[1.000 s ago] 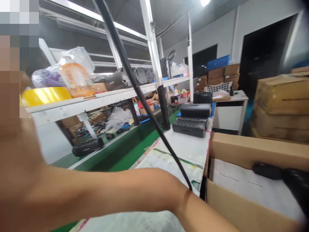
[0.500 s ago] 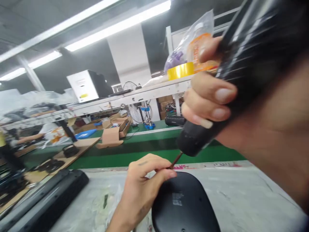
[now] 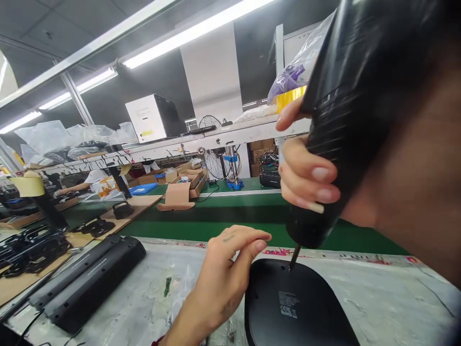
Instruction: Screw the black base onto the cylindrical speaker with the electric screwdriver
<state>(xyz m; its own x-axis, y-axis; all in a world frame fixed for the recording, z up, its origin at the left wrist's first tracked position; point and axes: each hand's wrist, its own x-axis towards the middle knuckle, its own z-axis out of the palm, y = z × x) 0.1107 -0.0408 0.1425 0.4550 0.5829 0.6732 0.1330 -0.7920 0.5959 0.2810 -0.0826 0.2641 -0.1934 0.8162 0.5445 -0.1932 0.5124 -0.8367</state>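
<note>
My right hand (image 3: 309, 173) grips a black electric screwdriver (image 3: 353, 110) held upright close to the camera. Its bit touches the far rim of a black oval housing (image 3: 291, 307) with a small white label, lying on the grey worktop (image 3: 378, 298). My left hand (image 3: 225, 278) rests at the housing's left edge, fingers curled and apart, holding nothing I can see.
A long black housing (image 3: 86, 281) lies on the worktop at left. Behind runs a green conveyor belt (image 3: 223, 216) with open cardboard boxes (image 3: 182, 190). A shelf (image 3: 201, 142) above carries a white box, bags and yellow tape. Another person's arm (image 3: 77, 187) works at far left.
The view swung from boxes at right to the worktop. My left hand has let go of the bit, and the screwdriver's tip has come down onto the oval housing.
</note>
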